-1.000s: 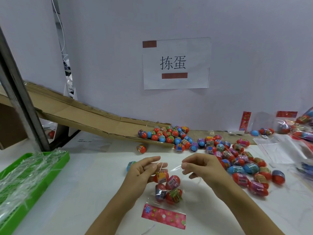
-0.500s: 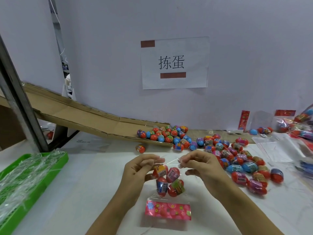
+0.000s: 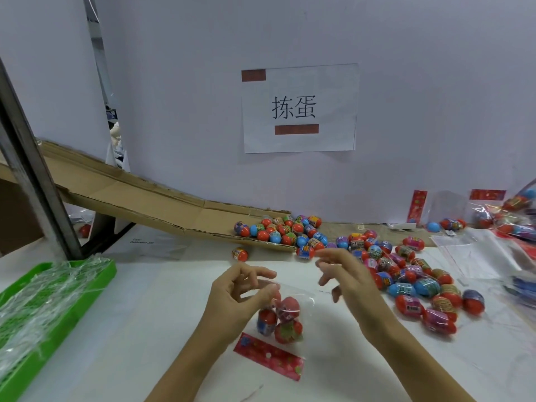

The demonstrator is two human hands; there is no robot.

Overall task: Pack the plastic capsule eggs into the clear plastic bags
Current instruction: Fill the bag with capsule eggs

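1. Clear plastic formed the bag (image 3: 285,311) at the centre of the head view, with a pink printed header card (image 3: 269,356) at its 6 o'clock end.
2. Several capsule eggs in the bag (image 3: 280,319), mostly red, sat bunched together just above that card.
3. At 9 o'clock of the bag, the left hand (image 3: 232,300) pinched the bag's top edge between thumb and fingertips, the other fingers loosely curled above it.
4. At 2 o'clock of the bag, the right hand (image 3: 348,281) was off the plastic, its fingers spread and relaxed and holding nothing; motion blur hid the fingertips.
5. Loose capsule eggs (image 3: 412,282), red, blue and purple, lay scattered on the white table (image 3: 162,300) from 2 to 4 o'clock of the right hand.
6. More eggs on the chute (image 3: 282,230) crowded the low end of a cardboard chute (image 3: 130,198) at 12 o'clock of the hands, and one single egg (image 3: 240,254) rested on the table just below its lip.
7. A green tray (image 3: 43,311) covered in crinkled film stood at 9 o'clock, well apart from the hands.
8. Filled bags (image 3: 513,216) were piled at the 3 o'clock edge, with flat empty bags (image 3: 475,253) beside them.
9. A paper sign (image 3: 300,108) hung on the wall at 12 o'clock.
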